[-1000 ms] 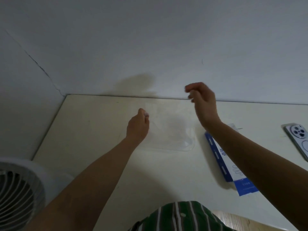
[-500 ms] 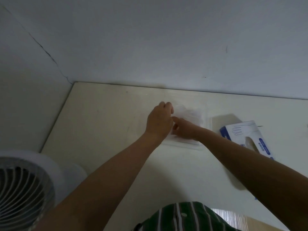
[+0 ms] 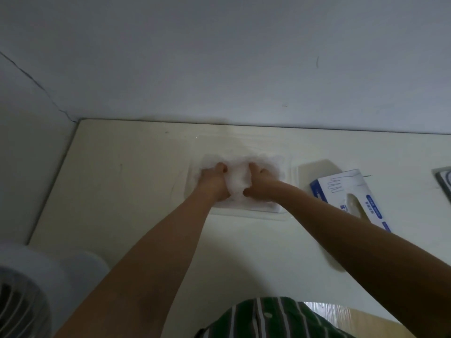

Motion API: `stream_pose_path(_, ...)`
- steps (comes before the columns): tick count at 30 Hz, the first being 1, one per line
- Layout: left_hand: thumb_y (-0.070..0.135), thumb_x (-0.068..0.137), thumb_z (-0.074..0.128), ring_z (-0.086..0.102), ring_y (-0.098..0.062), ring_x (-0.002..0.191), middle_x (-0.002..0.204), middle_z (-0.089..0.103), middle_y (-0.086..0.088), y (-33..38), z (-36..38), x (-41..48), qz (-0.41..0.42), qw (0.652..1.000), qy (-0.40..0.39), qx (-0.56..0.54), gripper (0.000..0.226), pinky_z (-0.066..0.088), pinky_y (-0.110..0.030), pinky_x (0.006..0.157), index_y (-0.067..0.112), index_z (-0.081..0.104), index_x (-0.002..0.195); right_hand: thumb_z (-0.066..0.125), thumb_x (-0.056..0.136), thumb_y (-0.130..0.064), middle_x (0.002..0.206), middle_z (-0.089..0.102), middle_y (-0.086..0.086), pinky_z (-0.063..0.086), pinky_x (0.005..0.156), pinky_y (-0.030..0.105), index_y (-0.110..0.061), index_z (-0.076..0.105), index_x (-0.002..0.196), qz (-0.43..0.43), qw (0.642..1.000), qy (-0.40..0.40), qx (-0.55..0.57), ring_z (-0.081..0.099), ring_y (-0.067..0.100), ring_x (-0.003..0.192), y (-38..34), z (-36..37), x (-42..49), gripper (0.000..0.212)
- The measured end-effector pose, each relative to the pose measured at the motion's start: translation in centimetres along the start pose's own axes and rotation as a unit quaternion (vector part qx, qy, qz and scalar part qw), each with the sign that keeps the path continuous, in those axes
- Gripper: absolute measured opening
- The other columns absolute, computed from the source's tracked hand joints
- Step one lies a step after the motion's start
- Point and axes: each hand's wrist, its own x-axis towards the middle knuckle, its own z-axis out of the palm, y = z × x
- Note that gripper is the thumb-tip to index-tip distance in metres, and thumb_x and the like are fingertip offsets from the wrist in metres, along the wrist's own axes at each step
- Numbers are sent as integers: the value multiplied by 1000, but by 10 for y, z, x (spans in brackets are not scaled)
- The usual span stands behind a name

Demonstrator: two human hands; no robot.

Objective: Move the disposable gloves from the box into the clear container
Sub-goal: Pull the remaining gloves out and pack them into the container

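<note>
A clear shallow container [image 3: 290, 167] lies on the pale table near the wall. A heap of translucent white disposable gloves [image 3: 240, 179] fills it. My left hand [image 3: 214, 181] and my right hand [image 3: 261, 181] are both down in the container, side by side, with fingers dug into the gloves and a bunch of them bulging up between the two hands. The white and blue glove box [image 3: 351, 196] lies to the right of the container, its oval opening facing up.
A white fan [image 3: 22, 296] stands at the lower left by the table's edge. A phone [image 3: 444, 181] lies at the far right edge. The wall runs right behind the container. My striped shirt [image 3: 268, 318] shows at the bottom.
Both hands came down from above the table into the container, and the gloves now lie bunched under and between them. The view shifted, showing the box further right.
</note>
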Motion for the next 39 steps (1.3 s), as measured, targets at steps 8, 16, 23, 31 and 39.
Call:
stream_pose_path(8, 26, 86, 67, 36, -35, 129, 140, 25, -21, 4, 0, -2, -16, 999, -37, 0, 72, 37, -37, 104, 22, 24, 144, 44, 98, -24, 123, 61, 15, 44, 96, 36, 1, 62, 115, -31, 980, -159, -118, 57, 30, 110, 2, 1, -8, 35)
stream_pose_path(16, 44, 81, 71, 44, -38, 121, 139, 30, -21, 5, -5, -9, -42, 998, -44, -15, 83, 50, -35, 81, 26, 23, 146, 53, 96, -23, 129, 58, 9, 38, 90, 26, -9, 50, 134, -111, 991, -61, -40, 53, 25, 119, 2, -10, -30, 40)
stream_pose_path(23, 26, 92, 46, 63, -30, 94, 102, 68, -9, 40, -26, -37, -5, 973, 212, 88, 26, 46, -31, 74, 12, 63, 106, 55, 93, -10, 100, 70, 1, 52, 77, 24, -14, 68, 110, -210, 965, 99, 119, 64, 15, 87, 28, -73, -74, 22)
stream_pose_path(31, 29, 91, 49, 60, -22, 70, 74, 65, 2, 158, -14, -70, 173, 925, 334, -51, 12, 45, -31, 62, 20, 57, 89, 50, 91, -9, 75, 66, -6, 47, 69, 21, -20, 68, 88, -124, 969, 184, 113, 60, 3, 68, 115, -96, -106, 22)
stream_pose_path(39, 25, 90, 52, 57, -19, 79, 85, 63, 3, 233, 45, -74, 194, 967, 150, -63, 8, 40, -27, 66, 24, 54, 83, 61, 88, -14, 104, 66, 5, 57, 83, 32, -14, 66, 115, 38, 991, 95, -81, 65, 19, 91, 203, -65, -109, 28)
